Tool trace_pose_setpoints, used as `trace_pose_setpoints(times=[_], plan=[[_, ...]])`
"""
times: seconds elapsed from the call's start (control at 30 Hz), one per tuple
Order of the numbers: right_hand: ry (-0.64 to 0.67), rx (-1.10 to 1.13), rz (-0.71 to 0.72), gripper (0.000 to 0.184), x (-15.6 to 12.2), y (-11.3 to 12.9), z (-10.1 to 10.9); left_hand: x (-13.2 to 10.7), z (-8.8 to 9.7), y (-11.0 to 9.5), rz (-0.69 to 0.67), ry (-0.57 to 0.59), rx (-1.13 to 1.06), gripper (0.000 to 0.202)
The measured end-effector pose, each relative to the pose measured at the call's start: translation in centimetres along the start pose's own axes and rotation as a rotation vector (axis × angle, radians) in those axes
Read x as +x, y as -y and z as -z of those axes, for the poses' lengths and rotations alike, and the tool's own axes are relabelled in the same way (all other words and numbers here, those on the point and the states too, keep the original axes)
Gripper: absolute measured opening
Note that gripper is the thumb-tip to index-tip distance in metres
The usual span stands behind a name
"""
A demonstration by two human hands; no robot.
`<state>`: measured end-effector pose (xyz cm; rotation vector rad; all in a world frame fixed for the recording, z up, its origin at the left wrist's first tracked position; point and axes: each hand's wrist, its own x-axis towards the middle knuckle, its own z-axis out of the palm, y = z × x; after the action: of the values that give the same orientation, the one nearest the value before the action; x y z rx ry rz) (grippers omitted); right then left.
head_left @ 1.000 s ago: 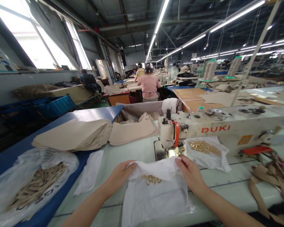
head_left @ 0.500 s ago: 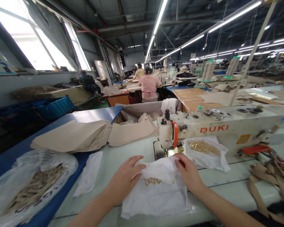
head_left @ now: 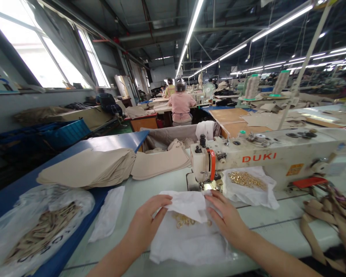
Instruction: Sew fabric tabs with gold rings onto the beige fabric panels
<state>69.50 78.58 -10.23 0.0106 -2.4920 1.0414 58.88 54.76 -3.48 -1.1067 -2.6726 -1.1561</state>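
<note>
A white plastic bag [head_left: 187, 238] lies on the pale green table in front of the DUKI sewing machine [head_left: 265, 156]. A few gold metal rings [head_left: 183, 220] show inside its mouth. My left hand [head_left: 145, 223] pinches the bag's folded top edge at the left. My right hand [head_left: 226, 219] grips the same edge at the right, fingers curled on the plastic. The bag's top flap is folded down over the rings.
A second white bag of gold rings [head_left: 248, 181] sits under the machine arm. Stacked beige fabric pieces [head_left: 89, 167] lie at the left, a bag of beige straps [head_left: 37, 231] at the near left, loose straps [head_left: 325, 219] at the right. Other people sit at tables behind.
Both hands have drawn the bag's top edge down toward me, folding the flap over the rings. My left hand went from flat on the bag to pinching it.
</note>
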Motion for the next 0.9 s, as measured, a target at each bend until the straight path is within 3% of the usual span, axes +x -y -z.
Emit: trace_pose_setpoints(times=[0.13, 0.43, 0.57, 0.7, 0.9], plan=[[0.052, -0.058, 0.022, 0.036, 0.0, 0.4, 0.0, 0.7, 0.2, -1.5, 0.274, 0.016, -0.28, 0.021], [0.054, -0.146, 0.025, 0.043, 0.9, 0.7, -0.4, 1.5, -0.2, -3.3, 0.502, -0.036, -0.951, 0.021], [0.052, -0.138, 0.038, 0.042, 1.2, 0.9, -0.4, 1.5, -0.2, -3.7, 0.575, -0.048, -1.073, 0.024], [0.013, -0.087, 0.015, 0.022, 1.5, 1.4, -0.2, 1.6, 0.2, -3.5, 0.603, -0.07, -1.12, 0.017], [-0.132, 0.037, -0.01, 0.014, 1.7, 1.4, -0.4, 2.2, 0.6, -2.3, 0.592, -0.141, -1.254, 0.002]])
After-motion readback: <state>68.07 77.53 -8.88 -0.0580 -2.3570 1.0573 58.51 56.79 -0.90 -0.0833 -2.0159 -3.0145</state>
